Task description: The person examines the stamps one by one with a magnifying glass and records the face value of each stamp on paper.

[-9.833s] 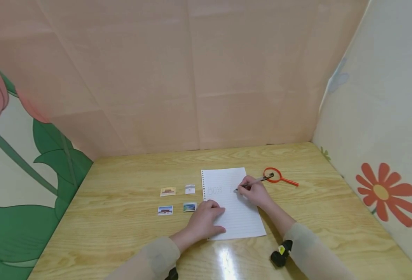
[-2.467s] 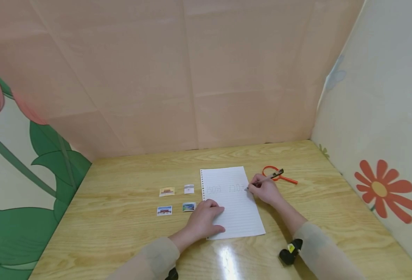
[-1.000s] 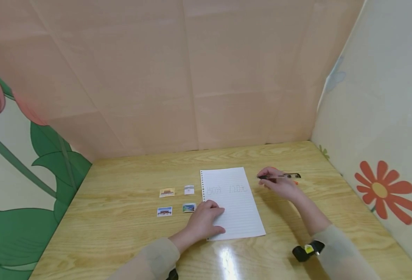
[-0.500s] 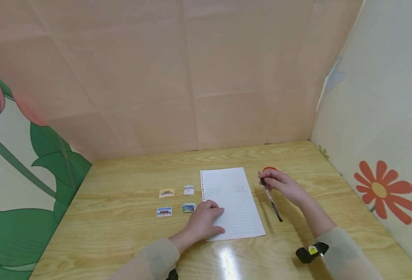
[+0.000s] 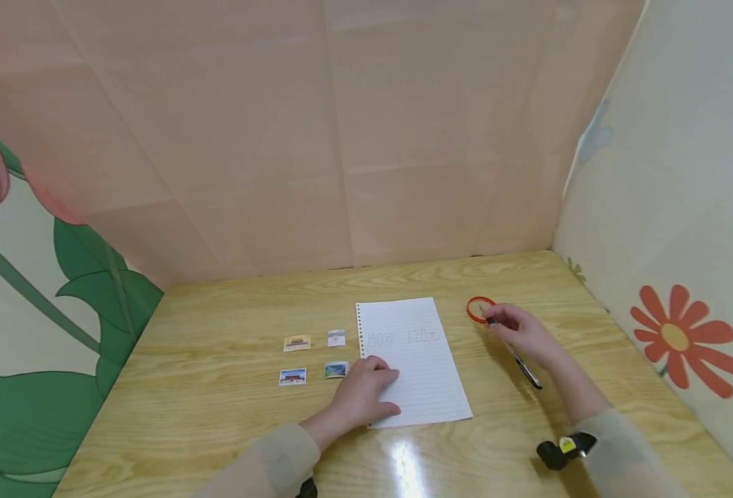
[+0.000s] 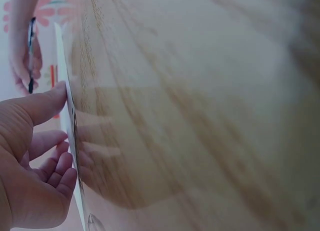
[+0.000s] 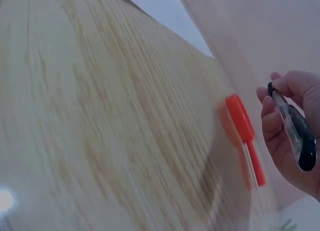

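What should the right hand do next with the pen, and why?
Probably lower the pen to the table beside the magnifying glass and let go: the right hand holds it off the paper, close to the magnifying glass, and two written entries already stand on the page.

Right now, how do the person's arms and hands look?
Both sleeves are pale beige. The left hand and right hand wear no gloves. A black camera with a yellow patch sits by the right sleeve's end; another black device partly shows by the left.
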Demonstrator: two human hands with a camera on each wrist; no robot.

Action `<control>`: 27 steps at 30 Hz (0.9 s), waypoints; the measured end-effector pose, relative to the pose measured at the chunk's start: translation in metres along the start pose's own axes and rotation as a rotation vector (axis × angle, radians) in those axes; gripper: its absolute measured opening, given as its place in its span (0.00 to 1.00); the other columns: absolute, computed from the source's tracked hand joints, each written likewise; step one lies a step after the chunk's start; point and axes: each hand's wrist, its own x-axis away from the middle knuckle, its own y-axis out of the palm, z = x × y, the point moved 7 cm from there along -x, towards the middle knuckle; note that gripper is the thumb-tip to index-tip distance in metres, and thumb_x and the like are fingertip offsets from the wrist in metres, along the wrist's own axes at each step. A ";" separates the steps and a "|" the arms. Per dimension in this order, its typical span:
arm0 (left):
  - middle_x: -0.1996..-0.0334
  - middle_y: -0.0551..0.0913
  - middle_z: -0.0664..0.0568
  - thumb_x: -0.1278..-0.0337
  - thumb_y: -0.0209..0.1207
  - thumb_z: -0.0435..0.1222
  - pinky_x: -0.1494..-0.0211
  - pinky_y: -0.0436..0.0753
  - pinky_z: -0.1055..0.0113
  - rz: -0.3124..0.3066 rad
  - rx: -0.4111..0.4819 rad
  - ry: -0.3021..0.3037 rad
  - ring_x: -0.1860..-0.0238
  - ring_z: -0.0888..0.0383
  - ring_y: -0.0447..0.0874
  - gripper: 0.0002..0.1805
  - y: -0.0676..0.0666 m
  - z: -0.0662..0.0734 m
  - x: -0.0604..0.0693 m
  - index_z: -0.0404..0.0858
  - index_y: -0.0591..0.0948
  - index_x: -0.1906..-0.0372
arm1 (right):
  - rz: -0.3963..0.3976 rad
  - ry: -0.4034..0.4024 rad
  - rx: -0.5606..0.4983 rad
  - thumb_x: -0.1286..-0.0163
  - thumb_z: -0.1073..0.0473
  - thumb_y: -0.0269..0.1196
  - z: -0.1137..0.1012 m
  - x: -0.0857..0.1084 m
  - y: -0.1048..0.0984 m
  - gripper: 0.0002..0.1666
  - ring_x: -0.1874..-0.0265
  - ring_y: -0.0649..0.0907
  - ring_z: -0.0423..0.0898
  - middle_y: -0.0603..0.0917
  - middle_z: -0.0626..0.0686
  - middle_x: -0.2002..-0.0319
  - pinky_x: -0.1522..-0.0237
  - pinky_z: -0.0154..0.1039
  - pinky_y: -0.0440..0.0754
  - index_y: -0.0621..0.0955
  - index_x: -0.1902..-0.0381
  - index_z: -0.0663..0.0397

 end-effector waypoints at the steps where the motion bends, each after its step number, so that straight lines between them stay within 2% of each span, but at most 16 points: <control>1: 0.49 0.77 0.54 0.51 0.74 0.49 0.44 0.72 0.65 -0.001 0.000 -0.001 0.49 0.58 0.72 0.33 0.000 0.000 0.000 0.41 0.81 0.39 | 0.024 0.010 0.013 0.28 0.65 0.60 0.003 0.001 -0.005 0.17 0.65 0.76 0.42 0.79 0.65 0.55 0.68 0.33 0.77 0.77 0.44 0.68; 10: 0.48 0.77 0.54 0.51 0.73 0.49 0.43 0.71 0.65 0.000 -0.008 0.007 0.48 0.57 0.72 0.32 -0.002 0.001 0.000 0.41 0.82 0.39 | 0.213 0.100 0.205 0.29 0.60 0.62 0.039 0.007 -0.052 0.21 0.66 0.76 0.36 0.80 0.60 0.58 0.71 0.32 0.77 0.78 0.42 0.64; 14: 0.48 0.77 0.54 0.51 0.73 0.49 0.43 0.71 0.65 -0.006 -0.006 0.002 0.48 0.58 0.72 0.32 -0.002 0.001 0.000 0.42 0.81 0.39 | 0.283 0.139 0.280 0.29 0.57 0.62 0.048 0.011 -0.070 0.21 0.67 0.75 0.35 0.80 0.59 0.59 0.74 0.32 0.77 0.79 0.42 0.62; 17: 0.48 0.77 0.54 0.51 0.73 0.49 0.43 0.71 0.65 -0.007 -0.008 0.003 0.48 0.58 0.72 0.32 -0.002 0.001 0.000 0.42 0.81 0.39 | 0.335 0.138 0.320 0.29 0.57 0.62 0.052 0.014 -0.082 0.20 0.69 0.75 0.36 0.80 0.59 0.61 0.76 0.33 0.76 0.80 0.44 0.62; 21: 0.48 0.77 0.54 0.51 0.73 0.49 0.43 0.71 0.65 -0.006 -0.013 0.005 0.49 0.58 0.72 0.33 -0.001 0.001 0.000 0.42 0.81 0.39 | 0.382 0.138 0.357 0.30 0.59 0.62 0.058 0.018 -0.092 0.18 0.70 0.75 0.37 0.79 0.58 0.63 0.77 0.33 0.75 0.80 0.45 0.60; 27: 0.48 0.77 0.54 0.51 0.73 0.49 0.43 0.71 0.65 -0.001 -0.018 0.008 0.49 0.58 0.72 0.33 0.000 0.000 0.000 0.42 0.81 0.39 | 0.394 0.131 0.388 0.33 0.63 0.64 0.067 0.021 -0.094 0.19 0.72 0.75 0.41 0.80 0.58 0.66 0.78 0.34 0.74 0.80 0.45 0.61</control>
